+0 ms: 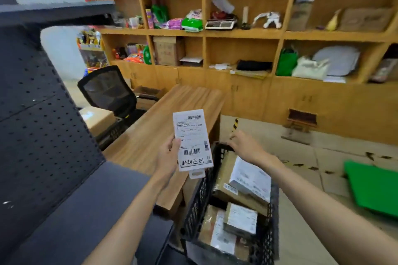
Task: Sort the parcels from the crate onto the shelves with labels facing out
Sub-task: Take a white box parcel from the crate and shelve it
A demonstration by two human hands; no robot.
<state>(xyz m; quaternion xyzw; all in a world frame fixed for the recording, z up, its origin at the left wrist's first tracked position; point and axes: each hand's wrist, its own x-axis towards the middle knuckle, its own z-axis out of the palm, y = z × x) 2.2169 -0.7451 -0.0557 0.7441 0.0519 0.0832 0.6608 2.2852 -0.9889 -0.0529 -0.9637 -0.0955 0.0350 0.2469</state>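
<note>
the black plastic lattice crate point(199, 198) sits at five o'clock, its rim close against the edge of the wooden desk point(150, 135); inside lie brown cardboard parcels point(226, 180) with white printed labels. the left hand point(169, 155) at the centre pinches a flat white parcel with barcodes and handwritten marks point(192, 140), thumb clamped on its left edge, label facing the camera. the right hand point(243, 145) at two o'clock hovers over the crate's far rim, fingers loosely apart, holding nothing. a dark perforated metal shelf unit point(43, 135) fills nine o'clock, its grey ledge bare. pale tiled floor point(333, 157) lies open at three o'clock. cluttered wooden cubby shelves point(243, 34) span twelve o'clock.
</note>
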